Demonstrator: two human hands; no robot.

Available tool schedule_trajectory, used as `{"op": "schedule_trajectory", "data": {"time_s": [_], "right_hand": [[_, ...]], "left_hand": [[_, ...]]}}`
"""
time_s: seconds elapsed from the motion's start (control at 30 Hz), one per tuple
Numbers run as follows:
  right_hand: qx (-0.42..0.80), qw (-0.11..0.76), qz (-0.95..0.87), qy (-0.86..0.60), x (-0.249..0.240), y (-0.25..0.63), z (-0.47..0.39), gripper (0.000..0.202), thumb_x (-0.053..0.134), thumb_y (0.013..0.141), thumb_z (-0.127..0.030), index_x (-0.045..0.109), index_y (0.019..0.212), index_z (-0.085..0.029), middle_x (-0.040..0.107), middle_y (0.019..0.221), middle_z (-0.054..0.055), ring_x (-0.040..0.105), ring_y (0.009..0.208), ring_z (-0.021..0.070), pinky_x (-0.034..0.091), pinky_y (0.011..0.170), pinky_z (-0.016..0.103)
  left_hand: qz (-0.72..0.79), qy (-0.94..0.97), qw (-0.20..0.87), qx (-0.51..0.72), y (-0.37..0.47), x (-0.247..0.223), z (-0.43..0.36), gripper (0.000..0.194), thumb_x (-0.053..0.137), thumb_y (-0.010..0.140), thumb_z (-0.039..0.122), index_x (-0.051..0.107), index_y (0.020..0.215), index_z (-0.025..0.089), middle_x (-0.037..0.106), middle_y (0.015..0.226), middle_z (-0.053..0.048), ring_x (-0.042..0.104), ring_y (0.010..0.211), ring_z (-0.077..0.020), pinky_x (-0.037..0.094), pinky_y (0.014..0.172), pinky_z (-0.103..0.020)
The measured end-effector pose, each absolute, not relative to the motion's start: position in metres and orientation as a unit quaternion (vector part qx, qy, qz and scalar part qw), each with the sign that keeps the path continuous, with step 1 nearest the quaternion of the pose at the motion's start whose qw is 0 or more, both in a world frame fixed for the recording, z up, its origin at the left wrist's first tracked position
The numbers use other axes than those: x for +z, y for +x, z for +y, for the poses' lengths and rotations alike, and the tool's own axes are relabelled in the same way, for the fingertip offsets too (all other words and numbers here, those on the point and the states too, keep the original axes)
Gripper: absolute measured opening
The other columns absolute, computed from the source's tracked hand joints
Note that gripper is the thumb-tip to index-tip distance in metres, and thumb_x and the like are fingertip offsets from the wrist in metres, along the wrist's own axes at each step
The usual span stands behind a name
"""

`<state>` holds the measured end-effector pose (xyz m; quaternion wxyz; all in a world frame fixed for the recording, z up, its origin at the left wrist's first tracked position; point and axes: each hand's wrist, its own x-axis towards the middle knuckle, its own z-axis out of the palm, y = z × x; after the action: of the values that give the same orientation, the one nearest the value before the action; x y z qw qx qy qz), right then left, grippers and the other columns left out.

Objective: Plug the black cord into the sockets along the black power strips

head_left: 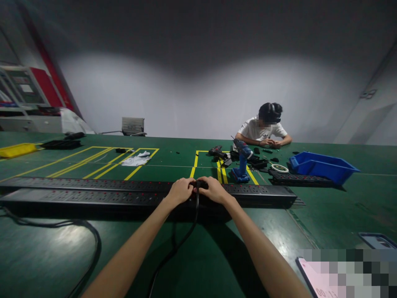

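Two long black power strips lie side by side across the green table, with rows of sockets and small red marks along their tops. At the middle, my left hand and my right hand meet over the strips. Their curled fingers close from both sides around the black plug of a power cord, partly hidden by the fingertips. Whether the plug sits in a socket cannot be made out. From it the black cord hangs over the front strip and runs down across the table toward me.
Behind the strips stand a blue cordless drill and a second drill, amid small black parts. A blue bin and a tape roll lie right. Across the table sits a person. A phone lies front right; another cable loops left.
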<state>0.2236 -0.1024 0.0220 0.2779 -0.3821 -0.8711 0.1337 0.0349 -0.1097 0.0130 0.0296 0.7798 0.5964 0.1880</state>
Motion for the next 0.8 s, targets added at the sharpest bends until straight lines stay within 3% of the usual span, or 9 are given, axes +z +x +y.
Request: {"op": "schedule_trajectory", "data": {"time_s": [0.13, 0.33, 0.53, 0.8], "right_hand": [[0.163, 0.288, -0.866, -0.374, 0.0193, 0.2251, -0.0994, 0.04, 0.068, 0.076, -0.033, 0.062, 0.114, -0.021, 0.065, 0.103, 0.006, 0.058, 0.093, 0.0196, 0.042, 0.079, 0.029], [0.167, 0.306, -0.857, -0.379, 0.0168, 0.2246, -0.096, 0.032, 0.066, 0.078, -0.025, 0.064, 0.11, -0.023, 0.066, 0.101, 0.005, 0.059, 0.092, 0.0189, 0.042, 0.081, 0.029], [0.149, 0.308, -0.863, -0.372, 0.0157, 0.2266, -0.0945, 0.035, 0.071, 0.072, -0.022, 0.065, 0.107, -0.023, 0.066, 0.095, 0.003, 0.058, 0.088, 0.0179, 0.041, 0.078, 0.028], [0.134, 0.273, -0.877, -0.373, 0.0161, 0.2246, -0.1, 0.041, 0.064, 0.081, -0.027, 0.057, 0.121, -0.024, 0.064, 0.106, 0.006, 0.054, 0.096, 0.0193, 0.039, 0.082, 0.029]], "left_hand": [[0.594, 0.78, 0.024, 0.195, 0.0349, 0.0122, -0.1098, 0.032, 0.044, 0.085, 0.021, 0.066, 0.108, 0.026, 0.069, 0.104, -0.005, 0.063, 0.097, -0.0216, 0.045, 0.088, -0.031], [0.586, 0.781, 0.026, 0.215, 0.0347, 0.0123, -0.1107, 0.031, 0.045, 0.083, 0.02, 0.067, 0.104, 0.025, 0.07, 0.101, -0.004, 0.063, 0.096, -0.021, 0.045, 0.089, -0.03], [0.578, 0.784, 0.039, 0.224, 0.035, 0.0121, -0.1103, 0.03, 0.045, 0.083, 0.02, 0.067, 0.102, 0.025, 0.07, 0.101, -0.004, 0.063, 0.096, -0.0209, 0.045, 0.087, -0.03], [0.575, 0.785, 0.026, 0.231, 0.0345, 0.0113, -0.1104, 0.031, 0.045, 0.082, 0.018, 0.067, 0.103, 0.023, 0.07, 0.102, -0.004, 0.063, 0.096, -0.0208, 0.046, 0.089, -0.029]]}}
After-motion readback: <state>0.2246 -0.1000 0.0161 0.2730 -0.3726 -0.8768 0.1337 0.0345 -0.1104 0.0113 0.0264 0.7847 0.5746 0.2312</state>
